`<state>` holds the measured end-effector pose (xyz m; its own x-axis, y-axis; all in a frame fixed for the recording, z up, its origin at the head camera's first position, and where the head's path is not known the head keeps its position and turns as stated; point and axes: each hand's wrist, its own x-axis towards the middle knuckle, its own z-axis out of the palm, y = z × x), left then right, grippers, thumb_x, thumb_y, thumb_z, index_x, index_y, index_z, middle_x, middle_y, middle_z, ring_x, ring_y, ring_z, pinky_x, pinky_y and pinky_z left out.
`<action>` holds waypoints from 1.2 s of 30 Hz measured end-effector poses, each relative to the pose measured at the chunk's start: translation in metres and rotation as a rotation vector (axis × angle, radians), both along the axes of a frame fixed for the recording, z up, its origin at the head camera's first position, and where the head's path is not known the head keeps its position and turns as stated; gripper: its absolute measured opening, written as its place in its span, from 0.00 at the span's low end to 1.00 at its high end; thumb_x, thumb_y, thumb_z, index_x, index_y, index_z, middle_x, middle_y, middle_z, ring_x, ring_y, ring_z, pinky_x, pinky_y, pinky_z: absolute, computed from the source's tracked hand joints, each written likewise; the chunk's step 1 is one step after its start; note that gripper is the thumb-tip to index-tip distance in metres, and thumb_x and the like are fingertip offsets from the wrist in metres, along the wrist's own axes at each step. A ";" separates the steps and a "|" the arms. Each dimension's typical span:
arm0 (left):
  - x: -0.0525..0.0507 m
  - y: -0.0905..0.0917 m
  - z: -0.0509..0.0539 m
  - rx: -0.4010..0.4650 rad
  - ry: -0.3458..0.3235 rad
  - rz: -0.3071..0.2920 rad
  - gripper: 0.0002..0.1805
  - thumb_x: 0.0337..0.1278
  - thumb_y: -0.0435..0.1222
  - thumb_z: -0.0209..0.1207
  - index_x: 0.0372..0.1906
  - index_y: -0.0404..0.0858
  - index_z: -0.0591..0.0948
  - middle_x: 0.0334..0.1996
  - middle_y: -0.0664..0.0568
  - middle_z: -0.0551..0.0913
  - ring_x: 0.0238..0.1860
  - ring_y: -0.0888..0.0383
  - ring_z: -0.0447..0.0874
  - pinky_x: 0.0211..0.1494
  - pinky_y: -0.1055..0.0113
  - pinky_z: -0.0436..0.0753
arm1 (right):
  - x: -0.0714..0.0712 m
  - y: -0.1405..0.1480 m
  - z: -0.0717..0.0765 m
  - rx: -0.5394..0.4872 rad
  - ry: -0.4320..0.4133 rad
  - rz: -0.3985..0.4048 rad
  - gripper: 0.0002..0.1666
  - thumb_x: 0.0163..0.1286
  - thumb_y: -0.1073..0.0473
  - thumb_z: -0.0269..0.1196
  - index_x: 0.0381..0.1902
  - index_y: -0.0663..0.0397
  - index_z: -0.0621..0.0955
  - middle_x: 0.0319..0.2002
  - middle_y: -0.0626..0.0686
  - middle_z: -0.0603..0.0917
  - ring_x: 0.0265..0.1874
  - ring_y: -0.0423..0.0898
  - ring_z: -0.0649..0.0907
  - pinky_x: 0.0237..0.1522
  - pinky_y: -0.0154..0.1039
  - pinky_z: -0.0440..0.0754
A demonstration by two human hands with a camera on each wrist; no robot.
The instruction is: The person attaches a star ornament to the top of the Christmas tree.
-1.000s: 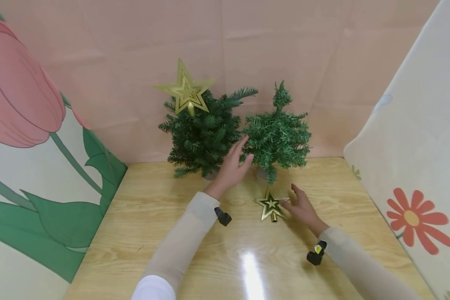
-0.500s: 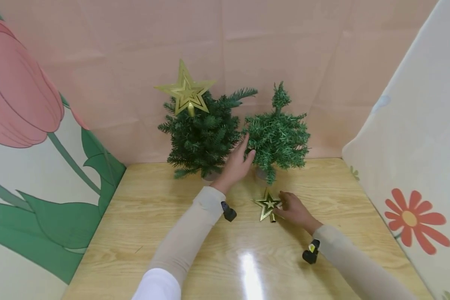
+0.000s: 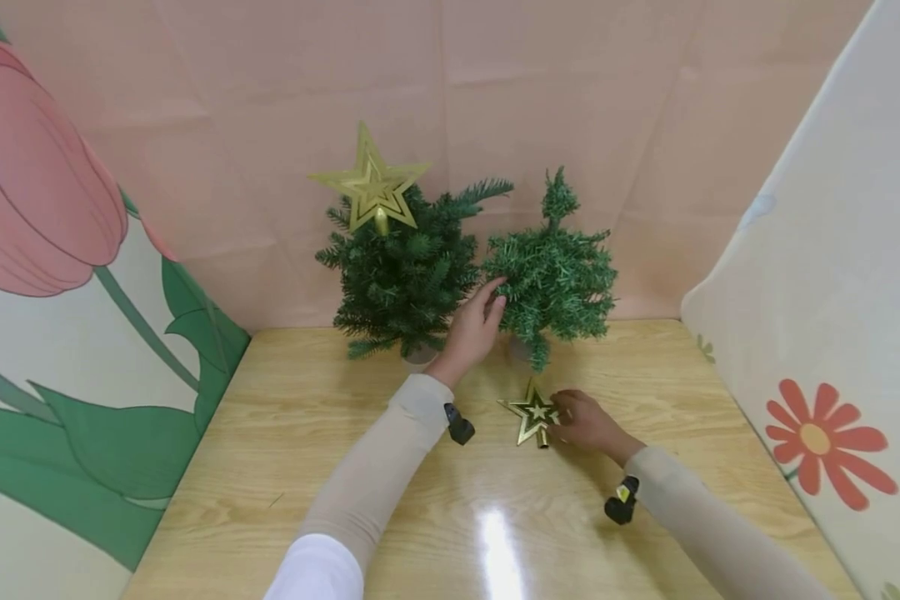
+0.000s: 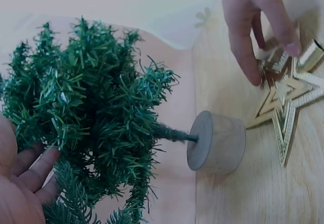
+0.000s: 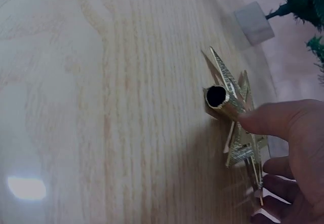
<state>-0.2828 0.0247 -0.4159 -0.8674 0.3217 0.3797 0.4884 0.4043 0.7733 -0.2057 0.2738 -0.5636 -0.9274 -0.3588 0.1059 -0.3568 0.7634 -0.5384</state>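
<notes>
A gold star tree topper (image 3: 534,413) with a hollow tube at its base lies on the table. My right hand (image 3: 588,423) pinches its right side; the thumb (image 5: 268,118) lies near the tube and the fingers are at the star's edge. My left hand (image 3: 471,335) is at the left side of the smaller artificial Christmas tree (image 3: 551,283), its relaxed fingers touching the lower branches. In the left wrist view those fingers (image 4: 38,169) are partly behind the foliage. That tree stands upright on a round grey base (image 4: 217,142) and has a bare tip.
A fuller artificial tree (image 3: 412,275) stands close on the left, with a larger gold star (image 3: 375,185) at its top. Behind both is a pink cloth backdrop (image 3: 270,100). Printed flower panels flank the wooden table (image 3: 330,400).
My right hand has moved left and its fingers have closed on the star's edge. My left hand has moved slightly right, to the smaller tree's branches. Both trees stay in place.
</notes>
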 end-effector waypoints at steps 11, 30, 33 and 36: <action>-0.001 0.000 -0.004 0.055 -0.025 0.003 0.23 0.78 0.45 0.41 0.72 0.53 0.65 0.20 0.52 0.72 0.14 0.55 0.64 0.20 0.63 0.69 | -0.001 -0.005 0.005 0.105 -0.012 0.016 0.45 0.52 0.56 0.75 0.62 0.75 0.71 0.56 0.72 0.73 0.53 0.69 0.75 0.53 0.61 0.74; -0.005 0.001 -0.004 0.114 -0.055 0.002 0.21 0.78 0.46 0.42 0.69 0.51 0.70 0.49 0.52 0.83 0.35 0.59 0.82 0.22 0.62 0.70 | -0.008 -0.004 0.014 0.238 -0.096 -0.070 0.46 0.45 0.46 0.78 0.55 0.70 0.76 0.42 0.62 0.77 0.44 0.61 0.73 0.46 0.55 0.73; -0.005 0.000 -0.004 0.120 -0.063 0.001 0.22 0.78 0.46 0.42 0.69 0.50 0.70 0.48 0.51 0.83 0.26 0.58 0.77 0.21 0.63 0.69 | -0.008 -0.002 0.011 0.207 -0.089 -0.057 0.40 0.47 0.45 0.78 0.49 0.68 0.78 0.39 0.59 0.73 0.38 0.56 0.73 0.41 0.51 0.74; -0.005 -0.001 -0.005 0.126 -0.070 0.000 0.22 0.77 0.47 0.41 0.69 0.50 0.70 0.48 0.49 0.83 0.25 0.59 0.76 0.21 0.63 0.70 | -0.007 -0.001 0.010 0.149 -0.113 -0.042 0.34 0.49 0.46 0.78 0.43 0.65 0.77 0.38 0.58 0.71 0.36 0.52 0.71 0.39 0.48 0.74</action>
